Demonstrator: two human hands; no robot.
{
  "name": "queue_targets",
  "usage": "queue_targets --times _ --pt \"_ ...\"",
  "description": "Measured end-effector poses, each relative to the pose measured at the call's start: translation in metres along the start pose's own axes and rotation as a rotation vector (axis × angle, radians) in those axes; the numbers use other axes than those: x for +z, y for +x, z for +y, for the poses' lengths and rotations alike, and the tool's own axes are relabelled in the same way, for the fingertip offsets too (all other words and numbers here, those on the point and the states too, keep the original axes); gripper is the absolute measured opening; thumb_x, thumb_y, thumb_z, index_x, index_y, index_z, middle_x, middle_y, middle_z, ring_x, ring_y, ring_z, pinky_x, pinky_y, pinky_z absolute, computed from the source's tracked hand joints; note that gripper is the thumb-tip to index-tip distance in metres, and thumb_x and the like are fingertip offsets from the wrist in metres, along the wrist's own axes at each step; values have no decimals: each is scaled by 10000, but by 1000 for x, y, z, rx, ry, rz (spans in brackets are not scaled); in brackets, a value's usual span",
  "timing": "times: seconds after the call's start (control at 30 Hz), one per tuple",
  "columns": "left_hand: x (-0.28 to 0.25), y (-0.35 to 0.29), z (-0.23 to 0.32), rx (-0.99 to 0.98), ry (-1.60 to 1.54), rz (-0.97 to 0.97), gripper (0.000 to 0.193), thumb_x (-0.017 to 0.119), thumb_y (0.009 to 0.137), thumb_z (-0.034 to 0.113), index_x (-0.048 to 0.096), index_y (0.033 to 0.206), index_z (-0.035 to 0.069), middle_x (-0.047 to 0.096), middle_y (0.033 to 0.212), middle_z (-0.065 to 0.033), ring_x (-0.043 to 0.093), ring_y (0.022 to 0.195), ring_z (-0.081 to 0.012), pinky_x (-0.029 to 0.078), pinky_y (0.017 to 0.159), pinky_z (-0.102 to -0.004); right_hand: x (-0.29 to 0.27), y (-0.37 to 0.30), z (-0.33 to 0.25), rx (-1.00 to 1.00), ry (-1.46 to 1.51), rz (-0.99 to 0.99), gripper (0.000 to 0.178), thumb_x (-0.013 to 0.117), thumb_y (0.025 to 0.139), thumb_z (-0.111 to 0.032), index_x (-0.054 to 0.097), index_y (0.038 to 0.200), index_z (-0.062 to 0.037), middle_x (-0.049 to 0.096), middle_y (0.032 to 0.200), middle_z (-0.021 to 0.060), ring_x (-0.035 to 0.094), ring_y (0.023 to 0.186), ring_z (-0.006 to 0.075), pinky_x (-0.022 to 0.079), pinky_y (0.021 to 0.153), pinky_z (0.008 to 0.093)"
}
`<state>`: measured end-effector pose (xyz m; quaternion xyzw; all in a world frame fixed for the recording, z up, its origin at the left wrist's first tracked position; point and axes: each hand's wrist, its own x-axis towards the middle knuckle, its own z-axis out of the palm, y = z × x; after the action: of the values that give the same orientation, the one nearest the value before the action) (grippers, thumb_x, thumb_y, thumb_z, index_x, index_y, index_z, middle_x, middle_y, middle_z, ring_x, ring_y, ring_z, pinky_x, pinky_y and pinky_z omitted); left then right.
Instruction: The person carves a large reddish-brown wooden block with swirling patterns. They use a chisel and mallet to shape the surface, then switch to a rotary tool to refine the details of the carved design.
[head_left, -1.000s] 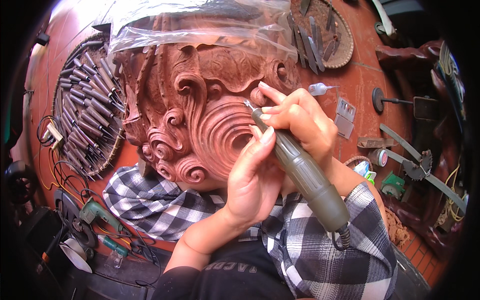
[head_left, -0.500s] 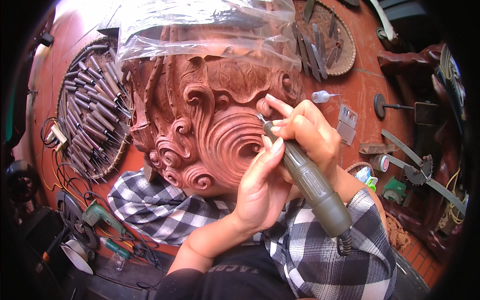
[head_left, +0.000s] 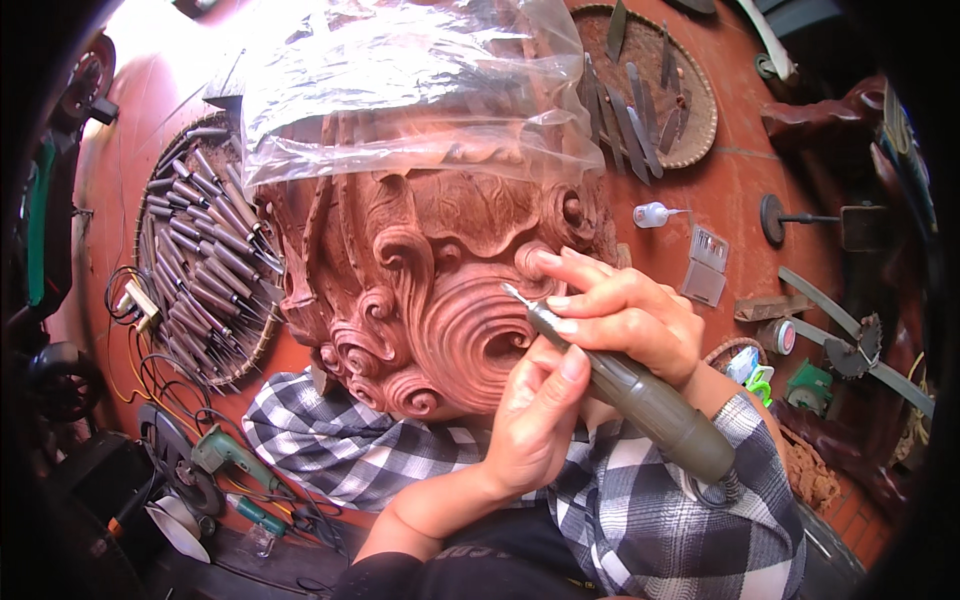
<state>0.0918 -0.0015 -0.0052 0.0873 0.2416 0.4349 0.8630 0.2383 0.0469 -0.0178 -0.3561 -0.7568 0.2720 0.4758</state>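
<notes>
A reddish-brown wood carving [head_left: 455,335] with deep swirls and curled scrolls fills the middle, leaning against my lap. My right hand [head_left: 640,320] grips a dark olive rotary carving tool [head_left: 655,405] like a pen. Its thin metal bit points up-left at the upper rim of the large spiral; whether it touches the wood I cannot tell. One right fingertip rests on a small round knob of the carving. Below the tool, my left hand [head_left: 540,425] has its thumb against the tool's side. Its other fingers are mostly hidden beneath the tool.
Clear plastic sheeting [head_left: 420,100] covers the carving's far part. On the left stands a basket [head_left: 262,350] of chisels, with a green power tool [head_left: 225,455] and cables nearer me. Blades lie on a round tray [head_left: 700,150] at far right, near a small bottle [head_left: 655,214] and flat case [head_left: 707,262].
The whole view has shifted, so the scene sits lower. The bit has moved slightly left along the spiral's rim. My left thumb has slid back from the tool's neck.
</notes>
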Motion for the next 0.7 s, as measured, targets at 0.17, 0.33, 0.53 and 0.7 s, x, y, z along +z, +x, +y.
queue_targets --times 0.17,0.33,0.53,0.7 --pt "-2 4 0 -119 277 -14 628 457 1050 438 355 1465 -22 494 1373 -166 511 1265 -236 403 1060 -373 -28 0 -11 57 -8 -92 347 847 725 -209 734 978 0 727 1022 191 736 996 361 599 891 459" --pt "-27 -11 20 703 1022 36 334 684 954 148 601 1207 -54 684 844 -99 641 651 -124 516 584 -271 -44 15 -26 -39 -147 -163 308 851 742 -193 728 959 -10 728 1017 168 718 714 207 572 567 301" --pt "-29 -16 55 1068 1812 87 317 822 792 174 631 988 14 624 721 -38 630 611 -207 519 573 -303 -3 38 -35 -366 -217 -231 223 696 692 -203 684 849 -45 629 882 63 642 811 207 541 699 318" --pt "-64 -25 30 1269 1718 668 263 597 874 226 575 809 -28 612 945 -171 651 844 -284 555 602 -306 63 59 -54 -468 283 -107 162 636 642 -185 542 709 -72 512 770 33 581 721 183 497 628 316"
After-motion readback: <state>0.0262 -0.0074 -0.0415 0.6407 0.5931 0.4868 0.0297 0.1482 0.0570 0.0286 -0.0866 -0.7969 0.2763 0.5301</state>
